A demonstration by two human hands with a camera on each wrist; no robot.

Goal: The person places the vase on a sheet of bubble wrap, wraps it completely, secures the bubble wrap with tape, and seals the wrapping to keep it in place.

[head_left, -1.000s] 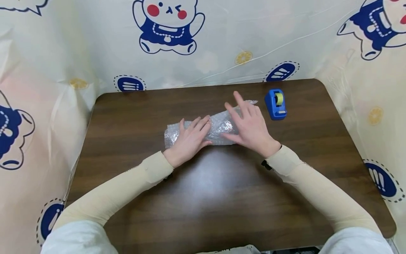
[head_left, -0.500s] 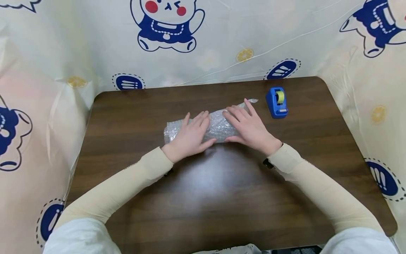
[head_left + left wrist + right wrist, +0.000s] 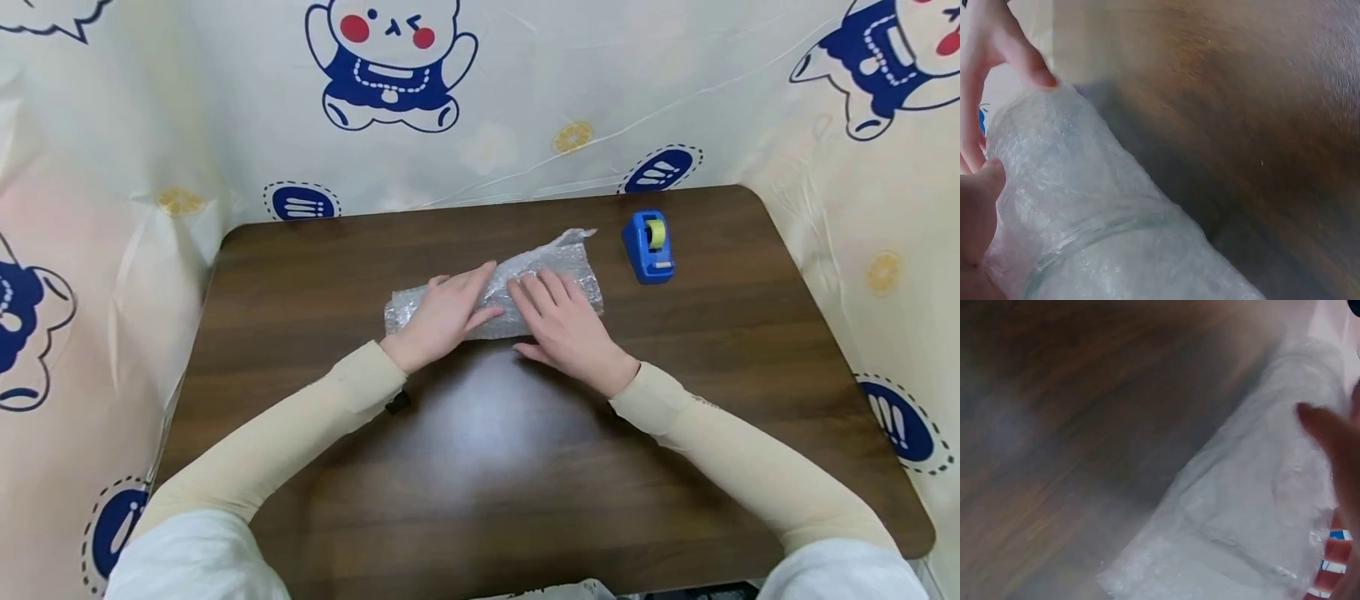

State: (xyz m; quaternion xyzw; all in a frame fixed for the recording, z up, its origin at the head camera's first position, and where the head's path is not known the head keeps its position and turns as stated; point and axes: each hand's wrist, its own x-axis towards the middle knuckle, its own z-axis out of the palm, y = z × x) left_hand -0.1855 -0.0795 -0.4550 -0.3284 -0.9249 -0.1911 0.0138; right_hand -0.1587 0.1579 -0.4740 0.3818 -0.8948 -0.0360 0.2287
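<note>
A long bundle in clear bubble wrap (image 3: 401, 307) lies across the table, its crinkled film filling much of both wrist views. My left hand (image 3: 442, 312) rests on the bundle's left half, fingers slanting over its top and thumb along the near side. To the right, my right hand (image 3: 566, 333) presses the middle of the wrap with extended, slightly bent fingers. In the right wrist view, the right thumb (image 3: 1319, 425) overlaps the wrap and the other fingers reach its far side. A loose film corner sticks up at the bundle's back right. What is inside is hidden.
A blue tape dispenser (image 3: 649, 247) with a yellowish roll stands behind and right of the bundle. The brown wooden table (image 3: 480, 483) has rounded back corners. A printed, light-coloured sheet (image 3: 510, 100) hangs around its back and sides.
My right hand has come down onto the wrap and slid left and nearer, uncovering the bundle's right end. The left hand stays on the left half, its fingers now closer together.
</note>
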